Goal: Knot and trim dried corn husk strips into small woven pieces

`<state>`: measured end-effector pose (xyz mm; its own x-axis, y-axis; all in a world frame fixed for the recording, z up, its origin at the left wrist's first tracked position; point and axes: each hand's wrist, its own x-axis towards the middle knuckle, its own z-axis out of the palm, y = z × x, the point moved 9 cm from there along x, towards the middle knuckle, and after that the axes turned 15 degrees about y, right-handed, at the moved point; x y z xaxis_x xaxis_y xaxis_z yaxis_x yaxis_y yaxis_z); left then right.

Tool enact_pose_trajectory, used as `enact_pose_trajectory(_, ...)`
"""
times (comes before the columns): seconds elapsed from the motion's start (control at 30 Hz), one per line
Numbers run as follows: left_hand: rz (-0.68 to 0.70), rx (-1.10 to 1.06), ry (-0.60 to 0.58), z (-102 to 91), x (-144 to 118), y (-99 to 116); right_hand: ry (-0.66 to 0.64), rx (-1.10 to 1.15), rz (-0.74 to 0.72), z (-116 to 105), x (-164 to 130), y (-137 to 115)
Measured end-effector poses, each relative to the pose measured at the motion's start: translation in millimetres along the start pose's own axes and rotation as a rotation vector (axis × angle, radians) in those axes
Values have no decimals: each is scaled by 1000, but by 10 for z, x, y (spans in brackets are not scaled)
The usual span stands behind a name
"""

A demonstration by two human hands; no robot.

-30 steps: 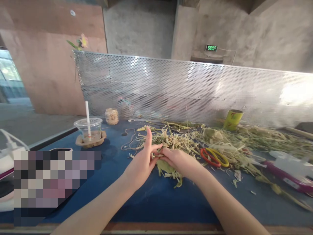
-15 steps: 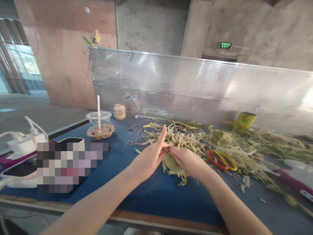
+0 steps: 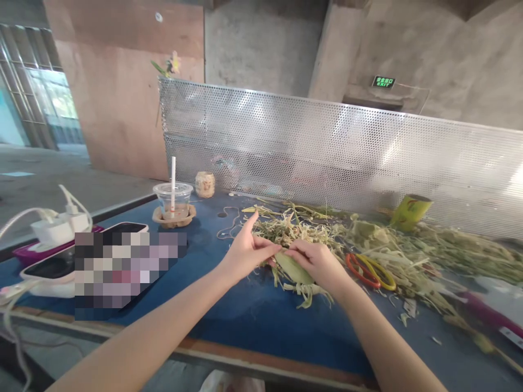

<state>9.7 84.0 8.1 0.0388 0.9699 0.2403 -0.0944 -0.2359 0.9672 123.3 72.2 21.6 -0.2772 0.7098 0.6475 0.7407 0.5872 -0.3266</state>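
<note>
Both hands meet mid-worktop [image 3: 253,321], left hand [image 3: 244,253] and right hand [image 3: 314,260] pinching one corn husk [image 3: 292,268]; scissors [image 3: 370,269] just right; bare blue cloth towards the near edge.

Both forearms are bare right up to the frame's edge, no sleeves showing. The left hand [image 3: 244,255] and right hand [image 3: 316,262] wear no gloves, rings or watch.

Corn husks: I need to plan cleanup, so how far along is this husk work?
Done: shredded strips lie piled on the table. In hand: left hand and right hand pinch one green husk. Left: whole husks behind the scissors.
</note>
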Motion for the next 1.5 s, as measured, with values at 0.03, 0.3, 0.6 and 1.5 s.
enact_pose_trajectory(0.03,-118,-86,3,5,15,-88,53,-30,-37,-51,8,-25)
enact_pose_trajectory(0.3,-276,-379,137,-57,58,-220,352,-150,-399,-237,-66,-438)
enact_pose_trajectory(0.6,-178,-291,-78,113,12,-125,327,49,-41,-262,-17,-130)
enact_pose_trajectory(1.5,246,181,-82,39,22,-32,163,759,482,136,-2,211)
